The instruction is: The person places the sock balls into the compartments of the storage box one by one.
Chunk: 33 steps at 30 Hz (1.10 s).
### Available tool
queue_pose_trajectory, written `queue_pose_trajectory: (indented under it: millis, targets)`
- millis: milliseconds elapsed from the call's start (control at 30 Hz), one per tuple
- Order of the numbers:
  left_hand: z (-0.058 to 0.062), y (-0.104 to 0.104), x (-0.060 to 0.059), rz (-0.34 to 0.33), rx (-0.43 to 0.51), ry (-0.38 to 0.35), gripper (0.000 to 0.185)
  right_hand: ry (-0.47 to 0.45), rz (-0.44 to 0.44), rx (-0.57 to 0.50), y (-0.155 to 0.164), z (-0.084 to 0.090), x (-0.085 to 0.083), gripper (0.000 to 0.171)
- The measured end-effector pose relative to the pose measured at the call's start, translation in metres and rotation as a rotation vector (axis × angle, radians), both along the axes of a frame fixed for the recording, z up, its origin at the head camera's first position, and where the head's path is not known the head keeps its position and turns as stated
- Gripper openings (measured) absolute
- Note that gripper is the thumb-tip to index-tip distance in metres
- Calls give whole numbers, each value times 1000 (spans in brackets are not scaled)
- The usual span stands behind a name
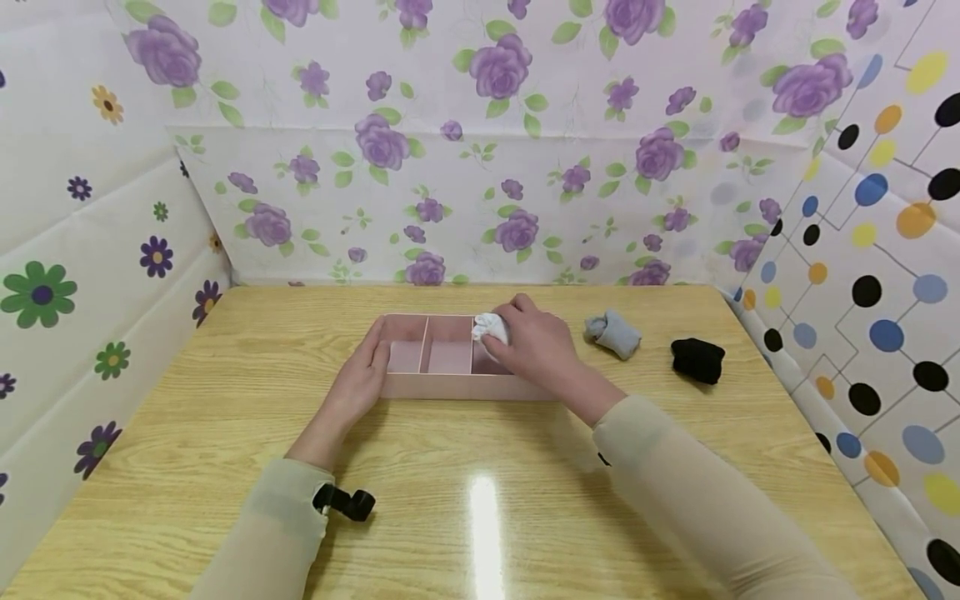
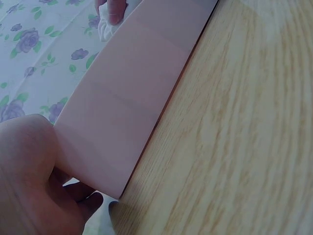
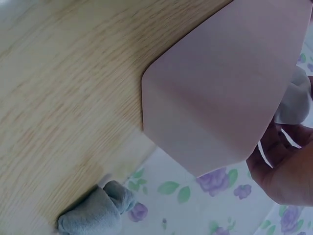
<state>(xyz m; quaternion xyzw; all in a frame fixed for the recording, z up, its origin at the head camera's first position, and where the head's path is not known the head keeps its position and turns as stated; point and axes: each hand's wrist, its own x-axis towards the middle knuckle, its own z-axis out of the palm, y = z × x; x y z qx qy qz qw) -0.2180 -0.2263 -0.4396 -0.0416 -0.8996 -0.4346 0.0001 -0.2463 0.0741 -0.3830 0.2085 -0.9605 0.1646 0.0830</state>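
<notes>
A pink divided box lies on the wooden table, its compartments facing up. At its left end, my left hand grips the wall; the left wrist view shows curled fingers beside the box's outer corner. My right hand holds a white rolled-up sock over the box's right part, pinched between thumb and fingers. That hand and its wrist hide much of the right compartment. In the right wrist view the white sock shows just past the box's rim.
To the right of the box lies a grey rolled-up sock, and farther right a black rolled-up sock. Flower-patterned sheeting stands behind the table, with patterned sheets at both sides too.
</notes>
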Motion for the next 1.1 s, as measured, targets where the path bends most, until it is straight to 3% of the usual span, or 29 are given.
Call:
queue_pose_trajectory:
  millis: [333, 600, 1100]
  targets:
    - [-3, 0, -1, -5, 2, 14, 64, 57, -22, 54, -9, -7, 0, 36]
    - [-2, -1, 0, -5, 1, 17, 65, 35, -48, 150, -8, -12, 3, 48]
    - [0, -1, 0, -7, 9, 5, 63, 62, -28, 53, 17, -4, 6, 63]
